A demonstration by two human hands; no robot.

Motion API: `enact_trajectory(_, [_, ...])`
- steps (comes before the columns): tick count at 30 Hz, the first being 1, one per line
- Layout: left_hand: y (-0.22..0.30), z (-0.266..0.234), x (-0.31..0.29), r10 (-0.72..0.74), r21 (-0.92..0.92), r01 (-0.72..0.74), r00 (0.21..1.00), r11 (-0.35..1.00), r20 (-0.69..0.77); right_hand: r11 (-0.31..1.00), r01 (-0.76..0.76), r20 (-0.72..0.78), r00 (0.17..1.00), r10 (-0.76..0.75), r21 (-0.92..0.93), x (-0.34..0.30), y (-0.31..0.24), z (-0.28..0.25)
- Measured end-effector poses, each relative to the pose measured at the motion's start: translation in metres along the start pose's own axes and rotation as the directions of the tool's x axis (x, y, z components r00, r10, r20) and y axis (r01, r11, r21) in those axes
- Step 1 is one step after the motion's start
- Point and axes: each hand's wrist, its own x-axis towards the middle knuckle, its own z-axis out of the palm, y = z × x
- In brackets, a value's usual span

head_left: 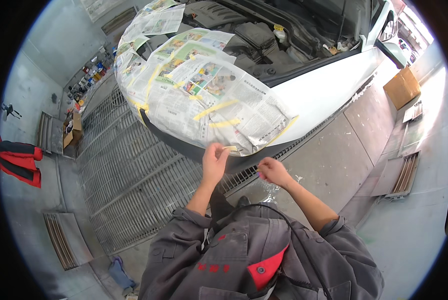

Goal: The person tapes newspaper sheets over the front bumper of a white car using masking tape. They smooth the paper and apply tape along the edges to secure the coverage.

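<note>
My left hand (pixel 215 162) pinches a short strip of pale yellow masking tape (pixel 230 148) at the lower edge of the newspaper sheets. Those newspaper sheets (pixel 184 107) cover the front corner of a white car (pixel 316 100), fixed with yellow tape strips (pixel 216 109). To the right, my right hand (pixel 275 172) is closed in front of the dark lower bumper (pixel 184 146), apart from the paper. A small bit of purple and yellow shows at its fingertips; what it belongs to is hidden.
The bonnet is up over the engine bay (pixel 254 37). Metal floor grating (pixel 129 165) lies left of the car. Cans and bottles (pixel 91 72) line the left wall, near an opened cardboard box (pixel 74 129). Another cardboard box (pixel 402 88) stands right. A red-and-black garment (pixel 20 161) hangs left.
</note>
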Motion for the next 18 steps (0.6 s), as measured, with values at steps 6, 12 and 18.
enact_trajectory(6, [-0.009,0.015,0.025,-0.004,0.142,0.022,0.992,0.99,-0.126,0.983,0.158,0.241,0.962,-0.132,-0.092,0.009,-0.072,0.026])
enact_trajectory(12, [0.002,0.017,0.031,-0.091,0.141,0.116,0.981,0.983,-0.173,0.931,0.323,0.203,0.936,-0.288,-0.172,0.046,-0.092,0.041])
enact_trajectory(18, [0.026,-0.004,0.044,0.052,0.612,0.008,0.995,0.791,-0.08,0.96,0.225,0.109,0.972,-0.209,-0.168,0.075,-0.098,0.05])
